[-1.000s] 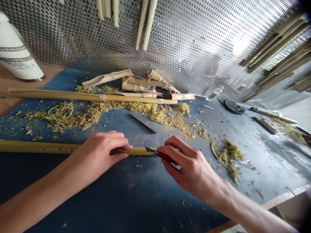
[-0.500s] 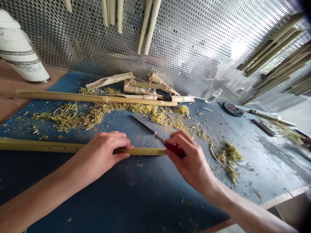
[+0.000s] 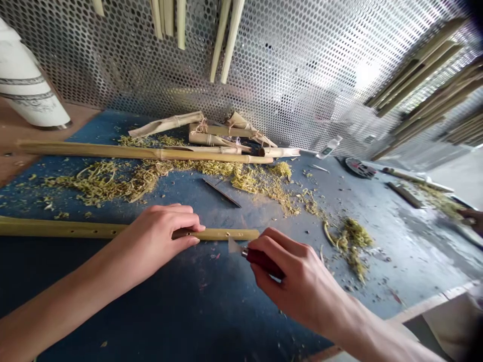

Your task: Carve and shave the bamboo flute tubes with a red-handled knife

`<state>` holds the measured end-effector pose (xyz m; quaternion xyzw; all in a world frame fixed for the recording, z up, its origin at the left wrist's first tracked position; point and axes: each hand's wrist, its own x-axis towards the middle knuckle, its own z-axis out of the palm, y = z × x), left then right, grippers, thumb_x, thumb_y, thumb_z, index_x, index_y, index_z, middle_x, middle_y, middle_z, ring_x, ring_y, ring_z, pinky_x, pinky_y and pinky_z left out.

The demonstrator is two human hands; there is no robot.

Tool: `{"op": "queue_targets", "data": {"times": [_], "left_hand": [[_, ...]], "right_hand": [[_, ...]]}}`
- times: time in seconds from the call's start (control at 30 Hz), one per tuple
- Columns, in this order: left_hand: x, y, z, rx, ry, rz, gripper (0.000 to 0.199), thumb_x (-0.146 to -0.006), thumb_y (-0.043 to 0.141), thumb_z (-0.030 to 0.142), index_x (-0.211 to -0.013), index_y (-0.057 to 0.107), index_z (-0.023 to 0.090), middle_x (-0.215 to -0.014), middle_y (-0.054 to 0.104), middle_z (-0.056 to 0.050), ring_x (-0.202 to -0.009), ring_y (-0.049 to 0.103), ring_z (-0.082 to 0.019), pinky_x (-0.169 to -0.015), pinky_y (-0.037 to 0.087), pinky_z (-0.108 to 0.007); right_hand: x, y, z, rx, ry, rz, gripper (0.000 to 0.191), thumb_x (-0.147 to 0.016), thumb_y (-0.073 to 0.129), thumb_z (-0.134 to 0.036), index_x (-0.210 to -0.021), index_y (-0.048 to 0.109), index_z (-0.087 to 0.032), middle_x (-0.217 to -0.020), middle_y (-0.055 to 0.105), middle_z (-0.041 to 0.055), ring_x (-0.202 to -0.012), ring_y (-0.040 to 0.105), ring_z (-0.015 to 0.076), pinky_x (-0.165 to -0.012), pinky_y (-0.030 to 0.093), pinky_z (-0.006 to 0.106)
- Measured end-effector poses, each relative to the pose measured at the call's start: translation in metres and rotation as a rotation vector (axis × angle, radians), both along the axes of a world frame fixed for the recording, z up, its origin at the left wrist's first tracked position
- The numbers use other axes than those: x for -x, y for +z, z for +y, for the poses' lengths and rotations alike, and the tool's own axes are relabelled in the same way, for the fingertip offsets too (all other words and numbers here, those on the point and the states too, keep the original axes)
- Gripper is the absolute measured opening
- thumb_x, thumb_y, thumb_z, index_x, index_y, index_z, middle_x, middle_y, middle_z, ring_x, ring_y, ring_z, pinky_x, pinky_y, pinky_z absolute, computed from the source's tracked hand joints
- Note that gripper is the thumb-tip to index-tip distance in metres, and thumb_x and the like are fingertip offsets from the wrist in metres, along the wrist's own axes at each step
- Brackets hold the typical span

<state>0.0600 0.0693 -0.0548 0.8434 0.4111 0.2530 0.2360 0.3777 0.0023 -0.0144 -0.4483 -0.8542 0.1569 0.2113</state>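
Note:
My left hand [image 3: 166, 227] is closed round a bamboo flute [image 3: 56, 228] that lies across the front of the blue table. A row of small finger holes runs along its top, and my palm hides part of it. In my right hand [image 3: 290, 266] is a carving knife [image 3: 264, 261] with a dark red handle and a short, wide blade. The blade points left, its tip just beside the flute's near edge by a hole close to the right end. I cannot tell whether it touches. A thin dark metal tool [image 3: 222, 193] lies behind the flute.
Shavings [image 3: 109, 183] are strewn behind the flute. A long bamboo pole [image 3: 143, 153] and cut bamboo pieces [image 3: 222, 133] lie further back, before a perforated metal panel [image 3: 271, 70]. A white tumbler [image 3: 32, 85] stands left; a small bottle [image 3: 329, 147] leans at the back right.
My right hand has brought the knife down and toward me, from behind the flute's right end to its near side. My left hand stays on the flute.

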Motion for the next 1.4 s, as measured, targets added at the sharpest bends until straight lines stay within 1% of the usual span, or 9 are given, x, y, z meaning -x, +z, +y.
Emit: {"op": "queue_targets", "data": {"times": [0.17,0.4,0.8,0.9,0.97,1.03,1.1,1.23,1.4], "left_hand": [[0.001,-0.003,0.001,0.009,-0.003,-0.014,0.012,-0.103,0.075,0.023,-0.093,0.081,0.026,-0.091,0.080,0.003,-0.083,0.076,-0.017,-0.074,0.046,-0.029],[0.002,-0.005,0.000,0.011,-0.003,-0.018,0.013,-0.106,0.074,0.024,-0.095,0.081,0.026,-0.090,0.077,0.004,-0.080,0.072,-0.015,-0.073,0.044,-0.029],[0.002,0.001,-0.002,0.089,0.010,-0.024,0.018,-0.107,0.069,0.034,-0.095,0.081,0.028,-0.091,0.079,0.002,-0.083,0.074,-0.018,-0.073,0.046,-0.030],[0.004,-0.005,-0.001,0.133,0.044,-0.030,0.016,-0.104,0.070,0.035,-0.096,0.083,0.030,-0.093,0.081,0.001,-0.082,0.075,-0.020,-0.069,0.046,-0.031],[0.006,-0.010,-0.001,0.159,0.060,-0.024,0.015,-0.102,0.071,0.036,-0.096,0.084,0.032,-0.095,0.083,0.000,-0.079,0.075,-0.021,-0.067,0.045,-0.032],[0.006,-0.012,-0.001,0.160,0.060,-0.011,0.015,-0.101,0.073,0.036,-0.094,0.085,0.032,-0.094,0.083,0.000,-0.077,0.074,-0.022,-0.067,0.046,-0.033],[0.006,-0.012,-0.002,0.144,0.060,-0.009,0.014,-0.101,0.073,0.036,-0.095,0.085,0.033,-0.094,0.083,0.000,-0.082,0.076,-0.023,-0.070,0.048,-0.034],[0.003,-0.005,-0.004,0.098,0.046,-0.022,0.015,-0.105,0.070,0.032,-0.096,0.082,0.030,-0.093,0.081,0.000,-0.086,0.076,-0.022,-0.072,0.049,-0.032],[0.001,0.000,-0.001,0.056,-0.010,-0.007,0.015,-0.106,0.070,0.029,-0.095,0.080,0.027,-0.089,0.078,0.001,-0.084,0.074,-0.020,-0.074,0.048,-0.031]], "right_hand": [[-0.006,0.006,0.006,-0.033,0.058,-0.040,0.023,-0.107,0.064,-0.013,-0.120,0.077,-0.026,-0.104,0.077,0.0028,-0.078,0.072,0.0174,-0.066,0.055,0.029],[-0.010,0.025,0.022,-0.062,0.153,-0.326,0.025,-0.121,0.058,-0.026,-0.127,0.081,-0.032,-0.106,0.076,0.0003,-0.071,0.069,0.0184,-0.063,0.043,0.036],[-0.014,0.039,0.038,-0.084,0.174,-0.385,0.027,-0.124,0.055,-0.033,-0.130,0.082,-0.035,-0.106,0.075,-0.0009,-0.075,0.072,0.0167,-0.062,0.043,0.034],[-0.017,0.046,0.048,-0.201,0.142,-0.443,0.030,-0.126,0.052,-0.034,-0.129,0.082,-0.029,-0.105,0.077,0.0018,-0.068,0.069,0.0172,-0.056,0.039,0.035],[-0.020,0.051,0.055,-0.296,0.079,-0.418,0.027,-0.125,0.056,-0.032,-0.127,0.082,-0.025,-0.108,0.080,0.0044,-0.070,0.072,0.0181,-0.058,0.043,0.035],[-0.024,0.054,0.059,-0.288,0.060,-0.317,0.020,-0.122,0.061,-0.029,-0.127,0.081,-0.026,-0.113,0.083,0.0043,-0.081,0.078,0.0190,-0.067,0.052,0.034],[-0.024,0.052,0.057,-0.204,0.089,-0.229,0.018,-0.121,0.063,-0.029,-0.127,0.080,-0.029,-0.114,0.083,0.0026,-0.089,0.080,0.0188,-0.075,0.056,0.033],[-0.017,0.036,0.046,-0.059,0.133,-0.160,0.018,-0.120,0.063,-0.027,-0.126,0.080,-0.028,-0.109,0.081,0.0018,-0.084,0.076,0.0174,-0.072,0.056,0.032],[-0.013,0.022,0.041,-0.027,0.192,-0.127,0.022,-0.122,0.060,-0.029,-0.128,0.081,-0.027,-0.111,0.080,0.0037,-0.085,0.077,0.0172,-0.074,0.057,0.031]]}}
